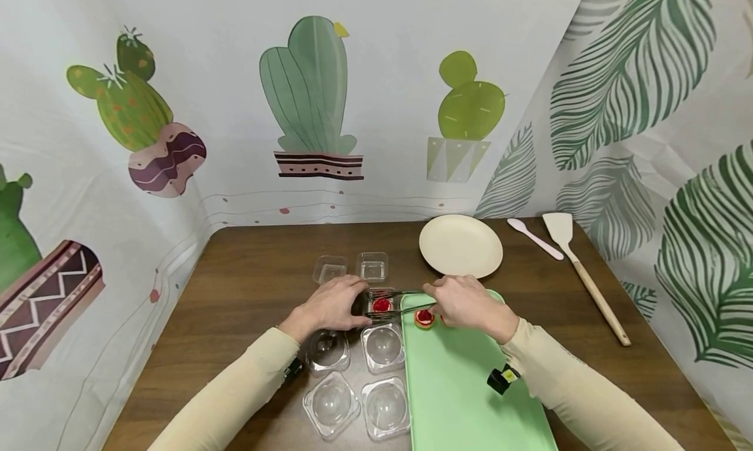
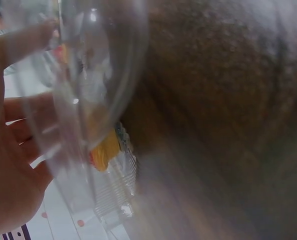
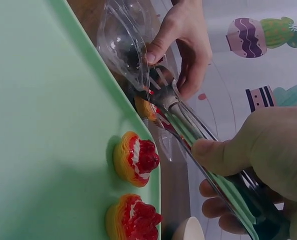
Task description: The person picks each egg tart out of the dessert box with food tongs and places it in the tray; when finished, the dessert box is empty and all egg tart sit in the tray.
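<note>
My right hand (image 1: 467,304) grips metal tongs (image 3: 186,116), which reach left across the green tray's edge. Their tips are at a small tart with red topping (image 1: 381,305) in a clear plastic container (image 2: 116,185). My left hand (image 1: 332,302) holds that container at its left side, thumb nearest me and fingers on the far side. In the right wrist view, the left thumb (image 3: 158,47) is right by the tong tips. Two more red-topped tarts (image 3: 137,159) sit on the green tray (image 1: 465,385); in the head view the right hand hides one.
Several clear domed containers (image 1: 385,408) stand left of the tray. Two small clear trays (image 1: 372,266) lie behind the left hand. A cream plate (image 1: 461,246), a pink spoon (image 1: 535,238) and a wooden-handled spatula (image 1: 588,281) lie at the back right, before a patterned cloth.
</note>
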{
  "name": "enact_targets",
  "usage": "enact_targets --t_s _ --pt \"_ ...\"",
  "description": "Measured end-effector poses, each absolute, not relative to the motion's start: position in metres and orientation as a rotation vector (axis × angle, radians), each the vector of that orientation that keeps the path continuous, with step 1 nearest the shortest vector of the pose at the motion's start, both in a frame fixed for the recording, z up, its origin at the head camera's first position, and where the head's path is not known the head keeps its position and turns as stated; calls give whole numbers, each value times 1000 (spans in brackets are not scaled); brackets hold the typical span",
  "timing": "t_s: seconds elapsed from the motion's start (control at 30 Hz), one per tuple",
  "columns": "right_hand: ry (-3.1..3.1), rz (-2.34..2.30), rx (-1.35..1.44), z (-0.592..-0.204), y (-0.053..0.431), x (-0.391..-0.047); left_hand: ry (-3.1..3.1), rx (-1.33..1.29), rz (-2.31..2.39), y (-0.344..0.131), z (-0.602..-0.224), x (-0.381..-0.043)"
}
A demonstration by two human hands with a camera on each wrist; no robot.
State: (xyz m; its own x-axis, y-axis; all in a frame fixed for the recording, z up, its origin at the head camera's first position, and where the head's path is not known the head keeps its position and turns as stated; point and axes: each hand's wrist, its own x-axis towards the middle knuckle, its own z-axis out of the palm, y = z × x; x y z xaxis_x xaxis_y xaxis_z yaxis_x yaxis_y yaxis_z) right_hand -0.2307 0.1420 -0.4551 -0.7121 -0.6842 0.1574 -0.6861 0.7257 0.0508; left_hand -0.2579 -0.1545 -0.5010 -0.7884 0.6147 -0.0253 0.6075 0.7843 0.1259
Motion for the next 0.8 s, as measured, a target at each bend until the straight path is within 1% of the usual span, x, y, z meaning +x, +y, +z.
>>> enact_targets --t_s 0.43,0.8 --pt "-2743 15 1096 -448 142 -232 2905 973 162 -153 -500 -258" --pt "-2796 -61 1063 -442 142 -224 2894 992 158 -150 -501 -258"
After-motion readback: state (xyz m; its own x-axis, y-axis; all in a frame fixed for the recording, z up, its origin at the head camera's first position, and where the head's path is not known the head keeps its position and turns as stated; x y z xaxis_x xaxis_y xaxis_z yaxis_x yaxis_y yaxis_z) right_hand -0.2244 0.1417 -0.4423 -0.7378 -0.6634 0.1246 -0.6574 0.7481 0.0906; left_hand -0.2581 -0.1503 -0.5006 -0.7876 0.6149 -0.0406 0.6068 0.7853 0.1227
